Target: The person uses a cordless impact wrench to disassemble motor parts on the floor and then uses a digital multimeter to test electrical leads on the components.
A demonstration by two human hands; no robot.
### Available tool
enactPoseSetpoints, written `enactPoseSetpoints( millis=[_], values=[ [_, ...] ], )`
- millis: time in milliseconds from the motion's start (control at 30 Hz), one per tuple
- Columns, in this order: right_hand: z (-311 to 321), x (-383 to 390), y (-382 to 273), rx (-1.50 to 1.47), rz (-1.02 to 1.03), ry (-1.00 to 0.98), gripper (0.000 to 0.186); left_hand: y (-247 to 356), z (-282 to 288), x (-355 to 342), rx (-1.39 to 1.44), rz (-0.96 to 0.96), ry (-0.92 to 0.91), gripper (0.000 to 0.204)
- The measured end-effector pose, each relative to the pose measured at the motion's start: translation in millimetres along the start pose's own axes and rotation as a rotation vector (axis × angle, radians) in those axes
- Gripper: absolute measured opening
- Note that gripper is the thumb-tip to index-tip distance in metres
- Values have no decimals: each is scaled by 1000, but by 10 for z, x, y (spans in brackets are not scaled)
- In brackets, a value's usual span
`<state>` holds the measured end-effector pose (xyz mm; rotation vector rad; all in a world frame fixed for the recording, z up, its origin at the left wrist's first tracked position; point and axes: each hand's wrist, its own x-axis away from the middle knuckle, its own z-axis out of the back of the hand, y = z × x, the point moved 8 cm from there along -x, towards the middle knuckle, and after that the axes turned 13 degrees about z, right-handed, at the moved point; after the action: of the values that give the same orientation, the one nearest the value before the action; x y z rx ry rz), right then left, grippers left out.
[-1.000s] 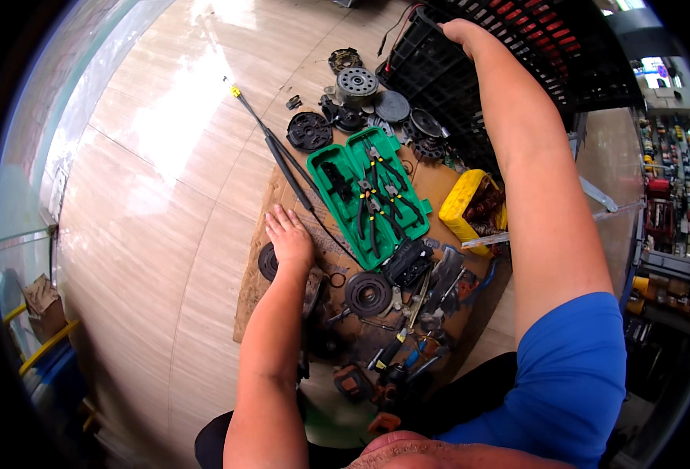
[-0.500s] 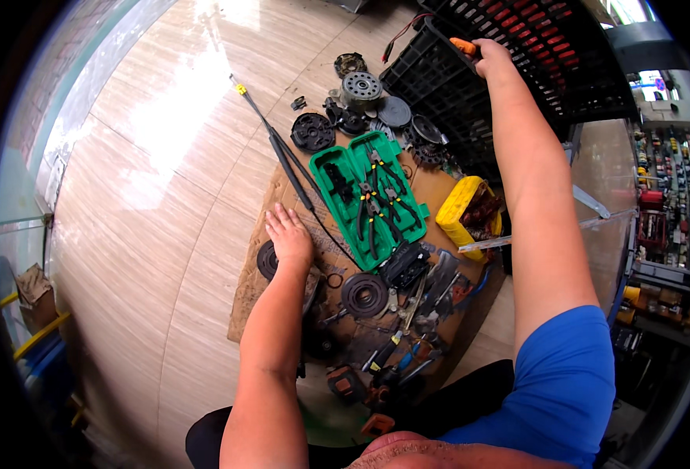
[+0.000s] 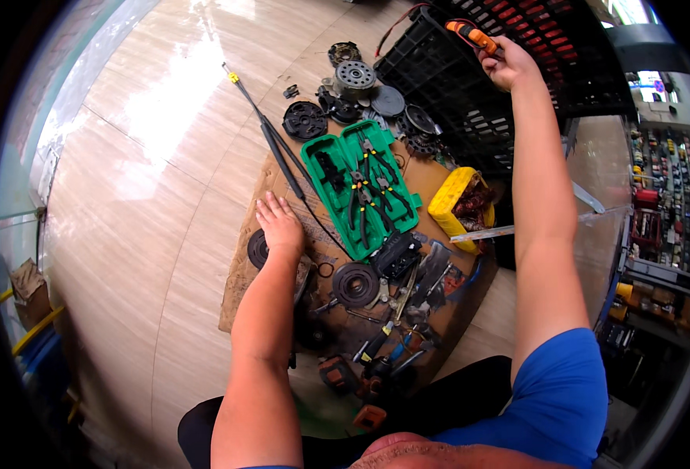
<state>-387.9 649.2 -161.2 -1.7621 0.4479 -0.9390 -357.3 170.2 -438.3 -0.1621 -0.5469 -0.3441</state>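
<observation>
Orange-handled tool [image 3: 470, 35] sits gripped in our right hand [image 3: 509, 66], fingers closed round it, raised above the black crate [image 3: 454, 86] at far reach. We judge the pick-up done; no use of it on any part shows yet. Its long axis runs up-left from the fist, handle end leading. Our left hand [image 3: 278, 223] lies flat, fingers spread, on the cardboard sheet [image 3: 255, 258] beside the green pliers case [image 3: 361, 187].

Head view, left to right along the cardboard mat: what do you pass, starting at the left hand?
Left hand flat on the cardboard mat → open green plier case → yellow tub → right forearm, whose right hand is raised over the black crate, gripping an orange-handled tool.
</observation>
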Motion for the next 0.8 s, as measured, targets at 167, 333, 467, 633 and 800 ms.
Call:
enactPoseSetpoints(
  millis=[167, 333, 467, 633, 800],
  values=[
    [-31, 1325, -176, -287, 434, -111, 26, -22, -14, 2, -32, 2, 58, 58],
    [-260, 3022, -292, -363, 574, -216, 53, -132, -197, -70, -25, 10, 123, 76],
    [-152, 4107, -214, -286, 606, -247, 51, -142, 51, 59, -112, -146, -26, 99],
    [-31, 5349, 75, -311, 487, -237, 40, -371, 836, 552, 97, -259, -61, 103],
    [-128, 6144, 363, -366, 431, -178, 42, -452, 1760, 1367, 571, -508, -38, 73]
  ],
)
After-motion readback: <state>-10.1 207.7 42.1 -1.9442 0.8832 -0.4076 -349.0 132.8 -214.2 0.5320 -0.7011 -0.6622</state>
